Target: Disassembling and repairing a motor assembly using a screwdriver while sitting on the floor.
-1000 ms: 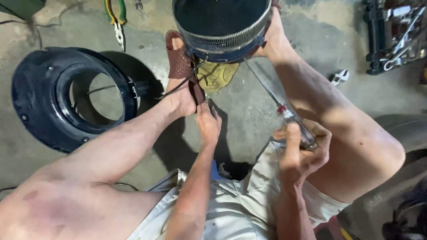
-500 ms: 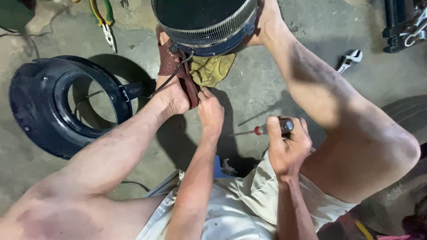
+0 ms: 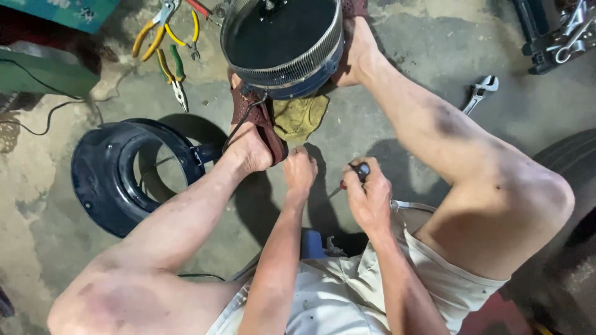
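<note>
Dim overhead light, soft shadows, sharp focus

The floor [image 3: 385, 118] was bare grey concrete, stained, patchy and cracked toward the left edge. A green box-like object [image 3: 37, 74] sat at the far left with a dark cable [image 3: 56, 115] trailing from beneath it across the floor. A teal panel [image 3: 74, 12] showed in the upper left corner. A dark metal frame [image 3: 552, 31] stood in the upper right corner. The curved side of a black tyre [image 3: 571, 161] filled the right edge. Light was even and soft, casting short, dim shadows.
</note>
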